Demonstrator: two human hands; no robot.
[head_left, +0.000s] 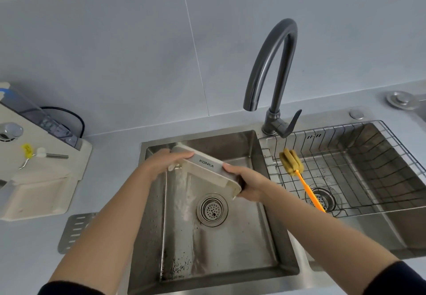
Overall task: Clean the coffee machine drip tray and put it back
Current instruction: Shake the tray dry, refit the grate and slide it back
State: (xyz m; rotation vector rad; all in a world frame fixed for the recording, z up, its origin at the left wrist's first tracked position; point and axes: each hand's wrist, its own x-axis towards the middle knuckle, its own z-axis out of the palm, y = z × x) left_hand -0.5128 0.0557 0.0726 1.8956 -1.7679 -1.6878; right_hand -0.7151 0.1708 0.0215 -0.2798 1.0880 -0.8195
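Grey tiled wall (pixel 115 41) behind, grey desk (pixel 110 151) below, and far left sits the coffee machine (pixel 39 168), with a slotted metal grate (pixel 73 232) lying on the desk just beside the sink (pixel 230 260). Now to the action: the left hand (pixel 163 163) has its grip curled over the far end of the tray (pixel 205 165), which hangs tilted above the left basin, low corner to the left. Water (pixel 182 186) is streaming off that corner and running towards the drain (pixel 212 209). The right hand (pixel 246 181) wraps its grip round the tray's near end. The tap (pixel 269 71) arches behind, nothing coming from its spout. Further right, a brush (pixel 292 163) leans in the wire basket (pixel 391 156). The danger, as I read it: that plastic is wet, so a loose grip could drop it hard onto the steel. Tip it any steeper and the stream, already close to the left wall, may splash over the rim towards the machine.
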